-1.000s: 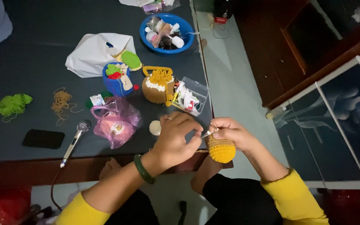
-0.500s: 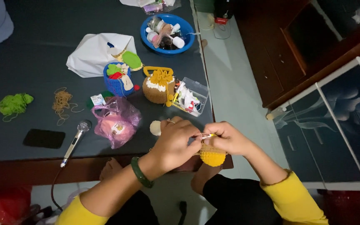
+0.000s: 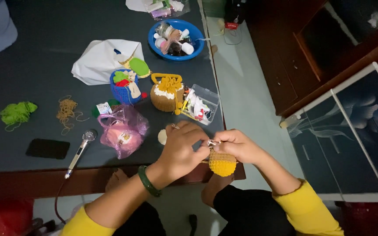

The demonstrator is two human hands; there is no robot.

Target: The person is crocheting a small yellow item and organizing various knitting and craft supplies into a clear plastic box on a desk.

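Head camera looks down on both hands meeting just past the near edge of the dark tabletop. The left hand and right hand are pressed together, both closed on a small yellow crochet piece that hangs below the right hand's fingers, with a thin metal hook between them. A green bangle circles the left wrist. Just beyond lie a pink plastic bag, a microphone and a black phone. Farther off stand a brown crochet basket, a clear plastic box, a blue crochet cup, then a white bag and a blue bowl
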